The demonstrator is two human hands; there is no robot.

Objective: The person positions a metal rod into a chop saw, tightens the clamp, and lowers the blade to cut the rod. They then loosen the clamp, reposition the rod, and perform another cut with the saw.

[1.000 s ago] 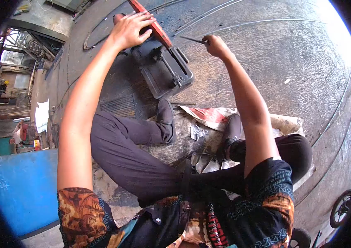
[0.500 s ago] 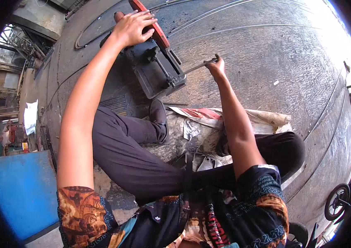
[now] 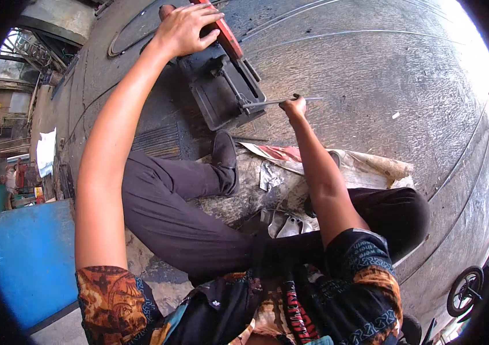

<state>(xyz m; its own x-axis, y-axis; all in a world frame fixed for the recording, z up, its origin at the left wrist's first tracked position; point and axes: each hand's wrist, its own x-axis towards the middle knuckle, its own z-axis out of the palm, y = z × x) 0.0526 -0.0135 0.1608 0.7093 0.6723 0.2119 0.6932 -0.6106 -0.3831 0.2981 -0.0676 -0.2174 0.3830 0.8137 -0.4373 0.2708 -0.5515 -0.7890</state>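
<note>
A cut-off saw [image 3: 218, 95] with a dark base and a red guard [image 3: 230, 37] stands on the floor ahead of me. My left hand [image 3: 184, 31] lies over the top of the saw beside the guard, fingers stretched out and thumb apart; what is under the palm is hidden. Right of the saw, my right hand [image 3: 294, 107] is closed around a thin metal rod [image 3: 267, 103]. The rod's left end is at the clamp [image 3: 239, 100] on the saw's base, and its other end sticks out past my hand.
A rolled red-and-white sheet [image 3: 371, 164] and crumpled foil [image 3: 270, 176] lie near my feet. Long rods [image 3: 348, 34] stretch across the floor behind. A blue panel [image 3: 29, 253] is at the left, a motorcycle wheel [image 3: 466, 290] at the right.
The rod has turned from slanted to nearly level, and its left end has shifted left over the clamp. My right hand moved slightly left and down. My left hand stays on the saw.
</note>
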